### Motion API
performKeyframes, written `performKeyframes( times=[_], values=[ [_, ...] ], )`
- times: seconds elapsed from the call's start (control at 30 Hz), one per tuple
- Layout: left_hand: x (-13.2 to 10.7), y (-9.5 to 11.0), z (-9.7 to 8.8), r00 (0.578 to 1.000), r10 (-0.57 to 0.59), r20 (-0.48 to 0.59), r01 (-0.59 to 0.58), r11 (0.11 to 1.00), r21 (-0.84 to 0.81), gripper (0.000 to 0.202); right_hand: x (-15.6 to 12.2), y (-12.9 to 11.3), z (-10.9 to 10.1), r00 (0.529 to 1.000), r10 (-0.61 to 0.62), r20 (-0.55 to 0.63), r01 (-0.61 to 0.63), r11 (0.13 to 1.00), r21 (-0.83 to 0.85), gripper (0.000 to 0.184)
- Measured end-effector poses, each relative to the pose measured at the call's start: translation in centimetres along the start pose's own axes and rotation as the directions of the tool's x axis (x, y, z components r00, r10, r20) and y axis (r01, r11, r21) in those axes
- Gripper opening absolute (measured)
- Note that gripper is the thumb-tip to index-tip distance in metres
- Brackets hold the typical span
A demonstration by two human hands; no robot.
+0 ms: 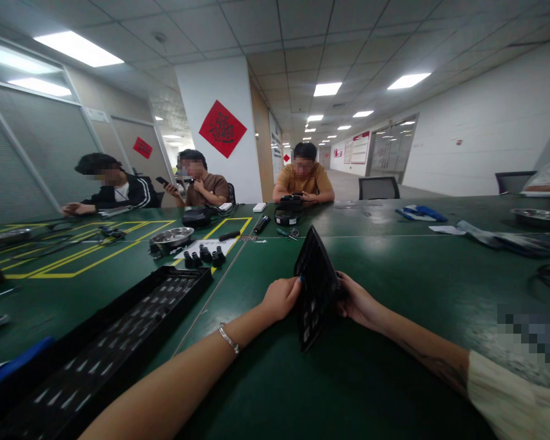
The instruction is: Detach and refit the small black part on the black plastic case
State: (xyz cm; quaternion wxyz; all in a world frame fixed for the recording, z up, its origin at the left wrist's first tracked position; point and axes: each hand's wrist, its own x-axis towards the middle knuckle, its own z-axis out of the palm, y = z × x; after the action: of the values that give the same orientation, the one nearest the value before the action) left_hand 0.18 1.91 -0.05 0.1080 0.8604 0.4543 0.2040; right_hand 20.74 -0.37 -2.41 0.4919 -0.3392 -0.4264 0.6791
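A black perforated plastic panel (315,286) stands tilted on its lower edge on the green table (394,281), held between both my hands. My left hand (280,297) grips its left edge with the fingers curled round it. On the right edge, partly hidden behind the panel, my right hand (356,300) closes on it. A silver bracelet (229,339) sits on my left wrist.
A long black perforated tray (119,342) lies to the left. Beyond it are several small black parts (205,255), a metal bowl (172,236) and yellow floor-tape lines. Three people sit at the far side. Cables and another metal dish (538,215) lie at the right.
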Motion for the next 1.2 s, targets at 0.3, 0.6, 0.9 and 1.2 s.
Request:
performKeyframes(
  times=[0.3,0.6,0.9,1.2],
  values=[
    [-0.07,0.11,-0.18,1.0,0.006,0.012,-0.006,1.0,0.021,0.044,-0.06,0.02,0.18,1.0,-0.003,-0.011,0.003,1.0,0.005,0.027],
    [-0.14,0.11,-0.18,1.0,0.008,0.023,-0.01,0.997,0.081,0.043,0.06,0.06,0.08,1.0,0.001,0.003,-0.001,1.0,0.016,0.025],
    [-0.04,-0.09,-0.02,1.0,0.012,-0.005,-0.013,0.999,-0.038,0.051,0.03,0.22,-0.16,1.0,0.001,0.01,-0.001,1.0,-0.003,0.025],
    [0.41,-0.79,0.61,0.994,-0.113,0.004,0.11,0.961,-0.255,0.06,0.1,0.12,-0.54,0.993,0.021,0.115,-0.013,0.998,-0.063,0.028]
  ],
)
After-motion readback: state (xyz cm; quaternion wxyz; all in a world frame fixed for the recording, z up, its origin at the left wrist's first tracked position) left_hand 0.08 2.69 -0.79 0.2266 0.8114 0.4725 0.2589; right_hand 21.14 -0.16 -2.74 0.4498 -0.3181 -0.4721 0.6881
